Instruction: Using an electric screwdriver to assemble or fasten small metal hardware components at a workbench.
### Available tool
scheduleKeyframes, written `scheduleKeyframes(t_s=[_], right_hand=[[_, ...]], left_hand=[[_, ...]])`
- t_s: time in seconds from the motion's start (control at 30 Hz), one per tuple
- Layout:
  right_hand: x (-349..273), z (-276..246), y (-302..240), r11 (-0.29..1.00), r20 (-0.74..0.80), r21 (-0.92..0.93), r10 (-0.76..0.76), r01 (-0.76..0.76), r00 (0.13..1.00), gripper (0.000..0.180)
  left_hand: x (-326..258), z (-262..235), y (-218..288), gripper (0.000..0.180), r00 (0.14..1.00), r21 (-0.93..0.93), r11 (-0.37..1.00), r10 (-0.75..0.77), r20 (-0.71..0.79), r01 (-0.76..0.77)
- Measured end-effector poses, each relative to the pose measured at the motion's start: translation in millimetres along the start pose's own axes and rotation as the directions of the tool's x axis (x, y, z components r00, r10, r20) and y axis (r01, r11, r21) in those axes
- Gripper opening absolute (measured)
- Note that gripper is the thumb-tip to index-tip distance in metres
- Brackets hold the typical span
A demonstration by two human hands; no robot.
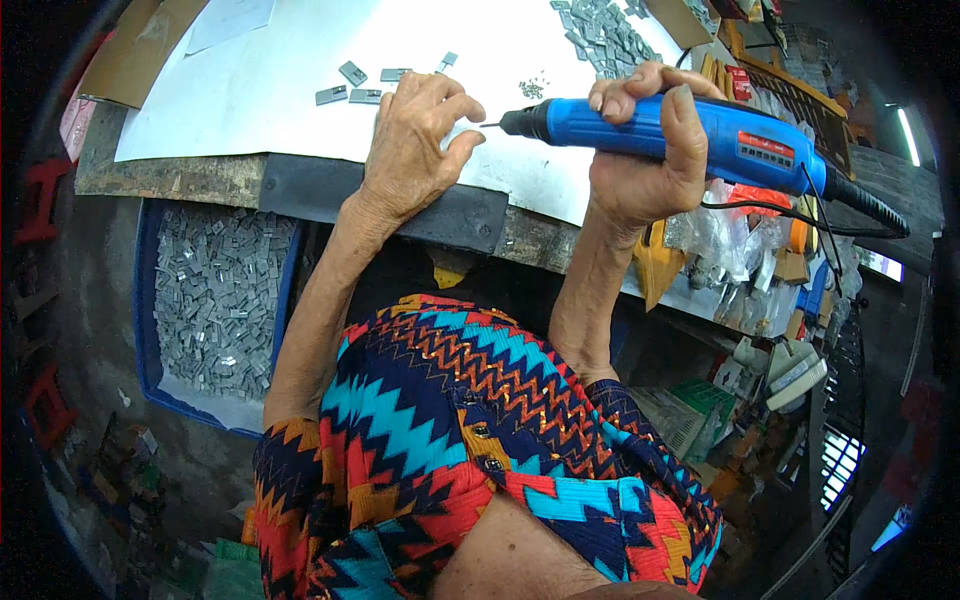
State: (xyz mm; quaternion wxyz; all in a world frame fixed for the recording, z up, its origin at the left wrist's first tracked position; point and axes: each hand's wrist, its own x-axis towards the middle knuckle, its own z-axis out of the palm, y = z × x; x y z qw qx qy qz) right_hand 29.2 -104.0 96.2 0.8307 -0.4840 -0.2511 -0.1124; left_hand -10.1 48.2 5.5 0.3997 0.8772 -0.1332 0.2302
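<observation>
My right hand [650, 150] is wrapped round a blue electric screwdriver [625, 126] with a black nose and a thin bit. The tool lies level above the table, its bit aimed left. Close to the bit's tip is my left hand [425, 135], over the white work surface [270, 90]. Its thumb and forefinger are curved and apart, and I see nothing between them. Small grey rectangular parts [352, 72] lie just beyond and left of this hand. A little pile of tiny screws [533, 87] sits past the screwdriver's nose.
A heap of grey parts [605, 40] lies at the far right of the surface. Below the table's left side stands a blue crate [147, 300] full of similar parts. Plastic bags [735, 235] crowd the right side, where the screwdriver's black cable [865, 205] runs off.
</observation>
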Motion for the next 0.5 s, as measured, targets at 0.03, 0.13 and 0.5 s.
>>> scheduleKeyframes(t_s=[0.03,0.13,0.5], right_hand=[[-1,0,0,0.999,-0.029,-0.024,-0.031,0.03,0.999,0.023],[1,-5,-3,1.0,-0.026,-0.001,-0.016,0.016,1.0,0.023],[1,-11,-4,0.999,-0.064,-0.027,-0.027,0.025,0.998,0.026]], left_hand=[[0,-1,1,0.013,1.0,-0.001,1.0,-0.027,-0.001,0.027],[-2,-4,6,0.013,0.996,0.169,0.983,-0.073,0.043,0.065],[-1,-31,-32,0.006,0.979,0.466,0.861,-0.176,-0.107,0.205]])
